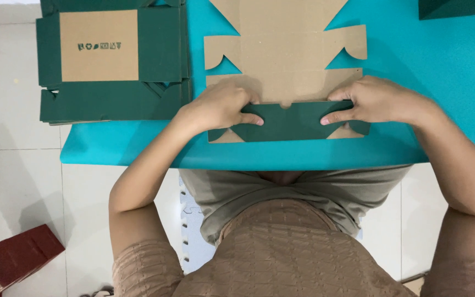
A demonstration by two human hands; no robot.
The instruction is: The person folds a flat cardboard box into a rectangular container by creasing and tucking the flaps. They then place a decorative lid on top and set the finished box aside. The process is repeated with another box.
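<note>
We see a flat die-cut cardboard box blank (285, 55), brown on its upper face and dark green on the other, lying on the turquoise table (441, 77) straight ahead of the person. Its near edge is a long flap folded up and back toward the blank, so the dark green flap (290, 121) shows its coloured side to us, close to the near edge of the table.

The left hand (218, 105) sits at the left end of that green flap. Its fingers (248, 119) are curled together and clamped on the fold, the thumb stretched along the green face and the other fingers on the brown side above the crease. The right hand (377, 100) mirrors it at the right end, its fingers closed on the flap in the same way, thumb pointing inward across the green. Between the two thumbs the middle of the flap lies bare, with a small half-round notch at the crease.

To the left of the left hand, just beside it, rests a stack of flat dark green box blanks (111, 60) with a brown panel on top, overhanging the table's left edge. A dark green piece (457, 7) shows at the far right corner. Down on the pale tiled floor (12, 126) at lower left stands a dark red box (12, 261).
</note>
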